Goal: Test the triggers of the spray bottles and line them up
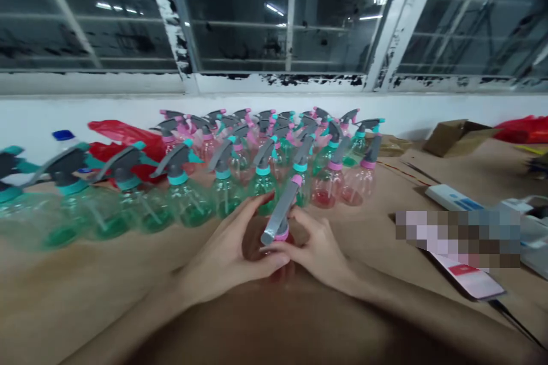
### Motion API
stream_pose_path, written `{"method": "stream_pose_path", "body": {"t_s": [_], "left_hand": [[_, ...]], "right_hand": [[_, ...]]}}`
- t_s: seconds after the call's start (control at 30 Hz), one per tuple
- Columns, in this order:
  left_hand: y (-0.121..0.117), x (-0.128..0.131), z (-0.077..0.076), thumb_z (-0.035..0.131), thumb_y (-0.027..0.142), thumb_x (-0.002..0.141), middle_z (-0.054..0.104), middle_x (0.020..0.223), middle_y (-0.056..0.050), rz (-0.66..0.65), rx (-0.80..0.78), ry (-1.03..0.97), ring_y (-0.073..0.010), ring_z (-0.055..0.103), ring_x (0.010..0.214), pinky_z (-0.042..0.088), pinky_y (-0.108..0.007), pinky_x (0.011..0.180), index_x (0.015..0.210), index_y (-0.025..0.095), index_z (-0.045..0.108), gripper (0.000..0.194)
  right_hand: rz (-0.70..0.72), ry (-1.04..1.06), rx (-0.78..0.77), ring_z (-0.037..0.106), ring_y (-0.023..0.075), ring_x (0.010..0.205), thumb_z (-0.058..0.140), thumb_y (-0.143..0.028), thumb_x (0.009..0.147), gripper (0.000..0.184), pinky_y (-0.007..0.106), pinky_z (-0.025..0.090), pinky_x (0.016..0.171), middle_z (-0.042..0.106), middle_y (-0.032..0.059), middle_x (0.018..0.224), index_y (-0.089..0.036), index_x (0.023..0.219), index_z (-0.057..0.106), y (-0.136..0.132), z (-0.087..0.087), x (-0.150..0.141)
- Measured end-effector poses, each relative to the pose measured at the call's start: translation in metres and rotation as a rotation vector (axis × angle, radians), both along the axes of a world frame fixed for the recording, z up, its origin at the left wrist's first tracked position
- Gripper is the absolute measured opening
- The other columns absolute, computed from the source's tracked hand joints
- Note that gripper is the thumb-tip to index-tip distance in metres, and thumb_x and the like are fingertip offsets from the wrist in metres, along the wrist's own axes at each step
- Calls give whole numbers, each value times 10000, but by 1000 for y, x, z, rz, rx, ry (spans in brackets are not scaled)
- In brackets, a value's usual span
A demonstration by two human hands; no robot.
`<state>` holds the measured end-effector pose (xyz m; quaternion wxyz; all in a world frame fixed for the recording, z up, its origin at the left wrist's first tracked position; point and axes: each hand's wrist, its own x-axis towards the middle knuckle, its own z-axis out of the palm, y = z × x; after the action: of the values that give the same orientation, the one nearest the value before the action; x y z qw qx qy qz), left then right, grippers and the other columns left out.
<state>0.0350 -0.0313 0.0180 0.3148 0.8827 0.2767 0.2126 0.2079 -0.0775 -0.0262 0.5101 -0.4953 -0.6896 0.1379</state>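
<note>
Being enclosed by 2 bare hands, a spray bottle [280, 217] with a gray trigger head and a pink collar is seen at the near middle of the brown tabletop [107, 308]; its base is hidden. Its neck is held narrowly by the right hand [321, 242], the thumb being laid across the front just below the collar. A wider curve is formed around the bottle by the left hand [226, 245], the thumb being set low in front; whether it is pressed firmly cannot be told. Just beyond, a row of teal-collared bottles [158, 211] with green liquid is ended on the right by 2 pink-collared bottles [327, 188]. More sprayers are crowded behind, beside a red plastic bag [128, 137]. At the right, a phone [477, 279], partly pixelated, is joined to a cable [511, 319]; beyond it, an open cardboard box [456, 140] is placed near the wall [402, 108].
</note>
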Motion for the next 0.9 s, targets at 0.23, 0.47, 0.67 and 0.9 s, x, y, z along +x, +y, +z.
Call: {"method": "stream_pose_path", "body": {"t_s": [0.23, 0.47, 0.67, 0.9], "left_hand": [[2, -20, 3, 611, 393, 787, 564, 1138, -86, 64, 32, -55, -254, 571, 1009, 468, -439, 880, 1242, 218, 402, 530], [2, -14, -2, 567, 250, 818, 589, 1023, -34, 53, 52, -197, -182, 586, 877, 480, -352, 815, 1194, 243, 463, 390], [2, -4, -11, 493, 127, 774, 608, 872, -4, 100, 3, -318, -145, 588, 747, 495, -305, 747, 1104, 211, 544, 344], [8, -5, -7, 459, 128, 695, 561, 737, 32, 144, 60, -318, -127, 511, 573, 474, -278, 591, 970, 262, 582, 329]], "right_hand": [[176, -67, 65, 548, 213, 889, 579, -324, 801, 212, 378, 444, 761, 615, 57, 937, -187, 957, 538, 4, -19, -48], [220, -166, 21, 513, 239, 927, 623, -451, 766, 352, 424, 423, 793, 567, 86, 1033, -190, 991, 550, 2, -31, -56], [331, -216, -49, 494, 289, 1082, 619, -606, 698, 777, 482, 421, 896, 524, 150, 1196, -144, 1267, 360, 9, -37, -28], [200, -518, -138, 338, 271, 1304, 550, -519, 811, 632, 513, 315, 1050, 448, 121, 1360, -214, 1333, 364, 18, -65, 40]]}}
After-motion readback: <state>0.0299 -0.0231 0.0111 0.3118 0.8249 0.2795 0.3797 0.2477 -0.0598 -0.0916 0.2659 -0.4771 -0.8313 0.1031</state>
